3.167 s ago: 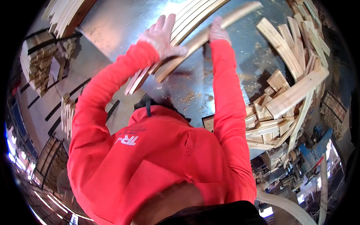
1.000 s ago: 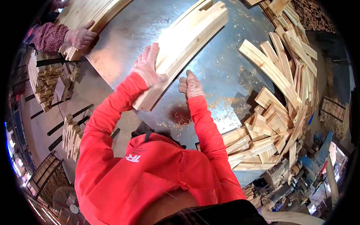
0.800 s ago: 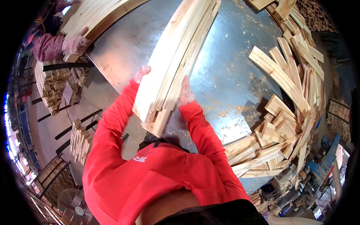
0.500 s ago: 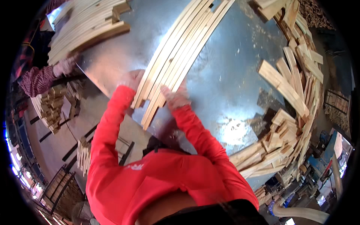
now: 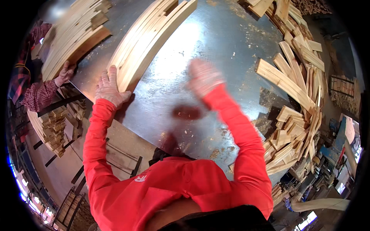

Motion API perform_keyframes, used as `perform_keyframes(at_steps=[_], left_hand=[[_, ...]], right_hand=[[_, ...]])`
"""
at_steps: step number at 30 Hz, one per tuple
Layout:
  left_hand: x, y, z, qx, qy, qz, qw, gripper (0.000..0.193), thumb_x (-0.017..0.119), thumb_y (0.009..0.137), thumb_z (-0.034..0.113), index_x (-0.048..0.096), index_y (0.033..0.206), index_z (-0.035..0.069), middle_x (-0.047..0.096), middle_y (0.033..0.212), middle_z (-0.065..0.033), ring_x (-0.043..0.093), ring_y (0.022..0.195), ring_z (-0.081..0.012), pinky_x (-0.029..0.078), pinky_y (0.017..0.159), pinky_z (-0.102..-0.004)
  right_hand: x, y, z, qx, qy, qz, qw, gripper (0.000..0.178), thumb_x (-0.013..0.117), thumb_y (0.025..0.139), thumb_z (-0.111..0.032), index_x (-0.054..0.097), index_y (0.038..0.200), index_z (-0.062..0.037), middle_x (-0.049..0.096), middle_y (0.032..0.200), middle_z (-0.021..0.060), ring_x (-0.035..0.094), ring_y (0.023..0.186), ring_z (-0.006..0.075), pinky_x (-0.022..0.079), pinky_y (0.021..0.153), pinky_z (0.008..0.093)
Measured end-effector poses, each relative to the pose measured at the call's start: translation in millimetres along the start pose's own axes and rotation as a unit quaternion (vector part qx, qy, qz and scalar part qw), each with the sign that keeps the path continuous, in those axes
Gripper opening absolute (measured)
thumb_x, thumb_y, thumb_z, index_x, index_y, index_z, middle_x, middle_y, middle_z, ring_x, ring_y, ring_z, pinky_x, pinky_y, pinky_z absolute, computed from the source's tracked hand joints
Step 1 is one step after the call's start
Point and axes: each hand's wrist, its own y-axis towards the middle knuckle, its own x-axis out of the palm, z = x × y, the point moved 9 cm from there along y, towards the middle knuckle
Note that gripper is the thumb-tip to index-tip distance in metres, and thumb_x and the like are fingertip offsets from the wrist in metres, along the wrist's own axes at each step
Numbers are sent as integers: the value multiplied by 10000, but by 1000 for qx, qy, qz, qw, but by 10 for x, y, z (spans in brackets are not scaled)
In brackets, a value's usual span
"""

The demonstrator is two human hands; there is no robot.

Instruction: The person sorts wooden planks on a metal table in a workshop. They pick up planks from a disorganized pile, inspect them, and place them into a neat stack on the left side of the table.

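Observation:
A bundle of long pale wooden strips [image 5: 142,42] lies side by side on a shiny metal table [image 5: 181,92]. My left hand [image 5: 110,90] rests against the bundle's near end, its fingers spread over the strip ends. To the right of the bundle, my right hand [image 5: 205,77] is over the bare metal, apart from the wood and smeared by motion. No held thing shows in it. Both hands look covered by thin, see-through gloves.
At the far left a second stack of strips [image 5: 75,42] lies under another person's hand [image 5: 63,73]. Loose offcuts [image 5: 293,138] pile along the table's right rim, with a longer board [image 5: 285,84] jutting inward. Below the left edge stand stacked wood pieces [image 5: 50,127].
The strip bundle has moved left, and its near ends now sit more even. My right hand has left the bundle and swung right; my left hand has moved left and now lies spread on its end.

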Motion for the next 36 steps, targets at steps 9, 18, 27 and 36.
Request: perform_keyframes(at_steps=[9,18,27,36], left_hand=[[-54,190,-194,33,-16,23,999,1170,783,602,458,153,1540,152,320,1490,-244,357,1357,-415,336,1104,-467],[-191,308,-388,39,2,-1,999,1157,763,597,504,189,1519,104,309,1493,-250,357,1360,-417,340,1107,-453],[44,1115,-1040,98,-257,-8,961,759,570,860,567,461,1405,50,553,1328,-205,532,1231,-286,398,1035,-363],[61,1155,-1224,59,-358,-132,922,662,563,905,561,521,1382,104,670,1180,-117,615,1087,-204,453,952,-336]], right_hand=[[-1034,-1247,3372,305,-305,-106,896,970,791,699,-340,250,1481,-154,478,1355,189,468,1266,352,357,1075,458],[30,-514,415,-54,-146,-483,862,1100,779,621,-644,309,1441,-80,553,1271,238,529,1209,386,441,1006,483],[1253,1162,-1868,132,666,44,733,1136,743,805,-443,-52,1499,-25,597,1254,202,602,1128,306,427,1003,346],[1154,1302,-2366,109,498,-225,830,1150,714,828,-448,-69,1465,101,589,1295,210,575,1190,336,432,1008,362]])
